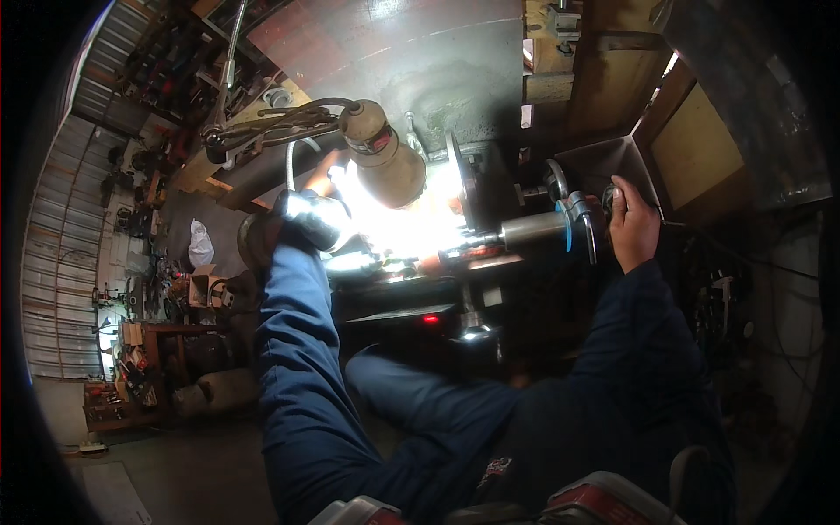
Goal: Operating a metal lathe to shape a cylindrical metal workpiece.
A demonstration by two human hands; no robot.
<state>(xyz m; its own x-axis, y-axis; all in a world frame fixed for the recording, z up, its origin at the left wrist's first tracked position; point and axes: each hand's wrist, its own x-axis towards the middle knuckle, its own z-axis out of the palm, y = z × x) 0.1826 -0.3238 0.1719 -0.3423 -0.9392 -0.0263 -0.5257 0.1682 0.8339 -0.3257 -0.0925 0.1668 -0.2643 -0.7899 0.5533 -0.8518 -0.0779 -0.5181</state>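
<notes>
I log the right hand point(635, 227) with fingers curled round a dark knob point(609, 199), right of the steel cylinder point(534, 229), presumably for control. Lamp point(382, 157) hangs low, likely lighting the work. Left hand point(325, 177) beside it: glare; I cannot tell its grip.

Beside the right hand point(635, 229), the grey metal cylinder point(535, 229) looks smooth. The beige bell-shaped lamp point(381, 159) near the left hand point(325, 174) looks matt, the navy-blue left sleeve point(300, 350) creased, matt cloth.
</notes>
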